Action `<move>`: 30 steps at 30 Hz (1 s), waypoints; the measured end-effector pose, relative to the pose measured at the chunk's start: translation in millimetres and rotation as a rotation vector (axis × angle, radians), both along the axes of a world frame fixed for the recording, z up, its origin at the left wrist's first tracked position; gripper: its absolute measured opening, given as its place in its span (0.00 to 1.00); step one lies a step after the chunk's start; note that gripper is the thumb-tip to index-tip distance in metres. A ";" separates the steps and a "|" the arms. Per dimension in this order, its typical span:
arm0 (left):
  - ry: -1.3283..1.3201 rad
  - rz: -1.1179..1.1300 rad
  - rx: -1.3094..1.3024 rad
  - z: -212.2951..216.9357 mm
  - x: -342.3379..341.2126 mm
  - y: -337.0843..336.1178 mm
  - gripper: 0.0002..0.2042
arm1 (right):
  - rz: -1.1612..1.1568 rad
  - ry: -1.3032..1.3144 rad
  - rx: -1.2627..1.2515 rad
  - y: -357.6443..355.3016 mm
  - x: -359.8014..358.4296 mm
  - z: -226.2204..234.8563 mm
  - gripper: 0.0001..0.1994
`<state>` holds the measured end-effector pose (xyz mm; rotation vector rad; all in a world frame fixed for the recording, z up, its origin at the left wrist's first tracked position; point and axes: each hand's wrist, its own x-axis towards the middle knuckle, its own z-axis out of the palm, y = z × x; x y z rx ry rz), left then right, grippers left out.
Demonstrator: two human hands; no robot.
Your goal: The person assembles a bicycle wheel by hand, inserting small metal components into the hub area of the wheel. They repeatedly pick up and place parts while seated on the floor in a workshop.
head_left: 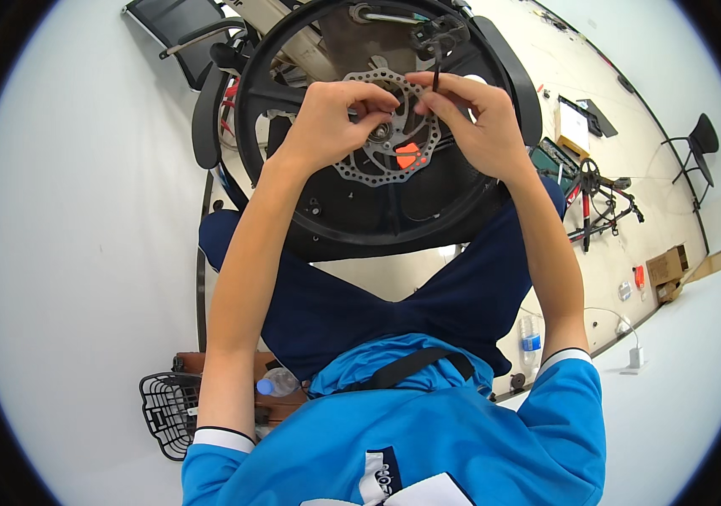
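curling both hands over the silver disc rotor (387,179) at the middle of the black wheel (386,239), near the knees. left hand (331,118): thumb and fingertips close; right hand (485,122): thumb near index; can't tell if either pinches anything. hands block part of rotor; thin black cable (436,63) by right index. orange piece (408,155) at rotor's lower right. around: bike frame (586,202), plastic bottle (531,341) right, basket (170,413) lower left.
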<state>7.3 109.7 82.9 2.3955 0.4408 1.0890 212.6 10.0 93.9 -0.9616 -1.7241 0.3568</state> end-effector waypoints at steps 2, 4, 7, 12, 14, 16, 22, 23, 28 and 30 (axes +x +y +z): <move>-0.022 -0.016 -0.008 -0.7 -1.1 0.3 0.10 | 0.003 0.005 -0.197 -3.6 7.9 -5.1 0.11; -0.028 -0.030 -0.012 -2.2 -2.6 2.7 0.10 | -0.059 -0.146 -0.155 -8.1 8.8 -2.6 0.11; 0.036 0.020 0.053 -1.9 -0.3 2.6 0.10 | -0.085 -0.254 -0.074 -5.5 18.9 -9.0 0.10; -0.001 0.025 0.047 -4.8 -0.1 3.7 0.09 | -0.090 -0.306 -0.152 -2.7 19.6 -4.8 0.10; -0.021 0.029 0.055 -7.0 0.3 3.2 0.10 | -0.069 -0.333 -0.106 0.3 20.8 -6.4 0.10; -0.044 0.021 0.064 -8.9 2.1 2.2 0.10 | -0.056 -0.355 -0.080 1.8 21.6 -9.1 0.09; -0.078 0.014 0.119 -11.4 2.7 2.2 0.10 | -0.044 -0.412 -0.044 4.2 23.5 -10.0 0.09; -0.078 0.013 0.118 -11.3 2.3 2.2 0.10 | -0.043 -0.410 -0.066 3.0 22.9 -8.2 0.09; -0.063 0.012 0.140 -10.9 1.2 3.2 0.10 | -0.005 -0.418 -0.044 5.2 21.3 -9.4 0.09; -0.057 0.015 0.138 -9.7 1.2 2.3 0.10 | 0.003 -0.437 -0.030 8.7 21.9 -9.8 0.09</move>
